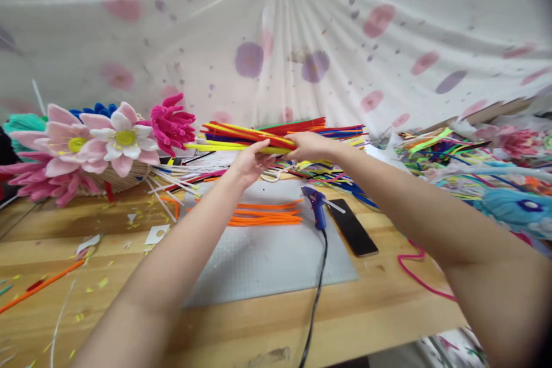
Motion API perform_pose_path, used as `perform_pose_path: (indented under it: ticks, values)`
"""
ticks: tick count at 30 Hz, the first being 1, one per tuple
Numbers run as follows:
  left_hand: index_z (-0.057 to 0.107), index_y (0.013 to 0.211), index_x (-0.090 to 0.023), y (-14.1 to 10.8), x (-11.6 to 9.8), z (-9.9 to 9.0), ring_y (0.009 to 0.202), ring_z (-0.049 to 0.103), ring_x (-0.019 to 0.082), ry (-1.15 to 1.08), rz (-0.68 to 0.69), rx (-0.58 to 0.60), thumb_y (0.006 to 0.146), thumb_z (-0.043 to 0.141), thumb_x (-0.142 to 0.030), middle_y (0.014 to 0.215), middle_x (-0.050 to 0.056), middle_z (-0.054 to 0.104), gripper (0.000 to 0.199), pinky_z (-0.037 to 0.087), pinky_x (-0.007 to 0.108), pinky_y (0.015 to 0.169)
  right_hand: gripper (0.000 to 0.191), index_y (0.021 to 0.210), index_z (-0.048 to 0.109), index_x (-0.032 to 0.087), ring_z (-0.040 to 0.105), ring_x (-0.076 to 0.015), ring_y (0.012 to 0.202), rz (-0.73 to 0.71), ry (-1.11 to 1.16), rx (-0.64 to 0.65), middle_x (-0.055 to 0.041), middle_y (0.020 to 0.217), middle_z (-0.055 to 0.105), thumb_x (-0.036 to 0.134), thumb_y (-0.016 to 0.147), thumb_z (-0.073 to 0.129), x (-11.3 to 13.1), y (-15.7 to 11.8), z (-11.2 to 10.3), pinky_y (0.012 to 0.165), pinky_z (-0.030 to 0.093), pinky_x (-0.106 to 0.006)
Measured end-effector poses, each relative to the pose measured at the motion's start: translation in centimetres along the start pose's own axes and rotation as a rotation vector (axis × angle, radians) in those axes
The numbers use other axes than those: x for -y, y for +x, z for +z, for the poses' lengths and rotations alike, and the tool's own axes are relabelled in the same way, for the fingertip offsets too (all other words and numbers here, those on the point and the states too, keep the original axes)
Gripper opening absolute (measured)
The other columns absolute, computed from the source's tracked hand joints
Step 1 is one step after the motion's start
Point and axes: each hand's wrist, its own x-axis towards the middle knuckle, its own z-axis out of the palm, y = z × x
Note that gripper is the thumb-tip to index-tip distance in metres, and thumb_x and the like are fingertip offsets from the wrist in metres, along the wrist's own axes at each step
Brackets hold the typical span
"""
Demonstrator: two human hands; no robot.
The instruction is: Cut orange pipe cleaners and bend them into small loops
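Both my hands are at the pile of coloured pipe cleaners at the back of the table. My left hand (252,164) is curled at the underside of a bundle of red and yellow pipe cleaners (230,131). Fingers bent over the bundle's right part, my right hand (304,146) grips it from above. Nearer to me, several orange pipe cleaners (265,218) lie side by side on a grey mat (276,261). A blue glue gun (318,207) rests at the mat's right side, its black cord running toward me.
A black phone (353,229) lies right of the glue gun. Pink and white fuzzy flowers (125,138) stand at the left. More pipe cleaners and a blue flower (513,207) fill the right side. Scraps and an orange stem (43,284) lie on the wooden table (129,276).
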Motion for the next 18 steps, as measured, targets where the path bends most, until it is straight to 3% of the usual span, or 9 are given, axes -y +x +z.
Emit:
perform_pose_path:
  ticks: [3, 7, 9, 12, 18]
  values:
    - [0.057, 0.073, -0.015, 1.5, 0.8, 1.0, 0.076, 0.059, 0.013, 0.149, -0.067, 0.02, 0.065, 0.063, -0.013, 0.077, 0.004, 0.063, 0.01, 0.046, 0.028, 0.077, 0.045, 0.115, 0.057, 0.02, 0.061, -0.0206, 0.087, 0.073, -0.129, -0.145, -0.0066, 0.1, 0.066, 0.03, 0.071, 0.059, -5.6, 0.0, -1.1, 0.068, 0.041, -0.025]
    - [0.053, 0.083, -0.016, 2.9, 4.2, 0.6, 0.078, 0.058, 0.018, 0.534, 0.023, -0.024, 0.064, 0.062, -0.013, 0.084, 0.008, 0.061, 0.021, 0.046, 0.035, 0.074, 0.044, 0.118, 0.054, 0.019, 0.061, -0.0206, 0.086, 0.222, -0.249, -0.185, -0.0092, 0.099, 0.066, 0.034, 0.076, 0.053, -12.6, -0.9, -1.0, 0.067, 0.041, -0.026]
    - [0.053, 0.084, -0.016, 3.3, 6.3, 0.1, 0.081, 0.057, 0.019, 0.799, 0.207, -0.041, 0.065, 0.059, -0.011, 0.087, 0.009, 0.06, 0.02, 0.045, 0.036, 0.077, 0.043, 0.117, 0.054, 0.019, 0.061, -0.0204, 0.086, 0.246, -0.337, -0.142, -0.0102, 0.098, 0.066, 0.034, 0.077, 0.052, -14.9, -1.4, 0.2, 0.067, 0.04, -0.026]
    - [0.055, 0.089, -0.017, 3.7, 8.9, -0.5, 0.091, 0.055, 0.021, 1.175, 0.502, 0.071, 0.066, 0.054, -0.009, 0.096, 0.01, 0.058, 0.024, 0.043, 0.037, 0.083, 0.044, 0.118, 0.053, 0.018, 0.06, -0.0219, 0.091, 0.158, -0.472, -0.057, -0.0115, 0.105, 0.064, 0.028, 0.075, 0.055, -16.7, -1.6, 2.7, 0.067, 0.039, -0.027]
    - [0.055, 0.104, -0.015, 5.6, 10.8, 0.2, 0.113, 0.042, 0.024, 1.659, 1.042, 0.156, 0.072, 0.051, -0.013, 0.115, 0.012, 0.052, 0.032, 0.035, 0.041, 0.097, 0.043, 0.121, 0.049, 0.018, 0.059, -0.0222, 0.087, -0.101, -0.55, -0.024, -0.0127, 0.103, 0.062, 0.02, 0.077, 0.049, -18.1, -0.6, 6.9, 0.064, 0.038, -0.028]
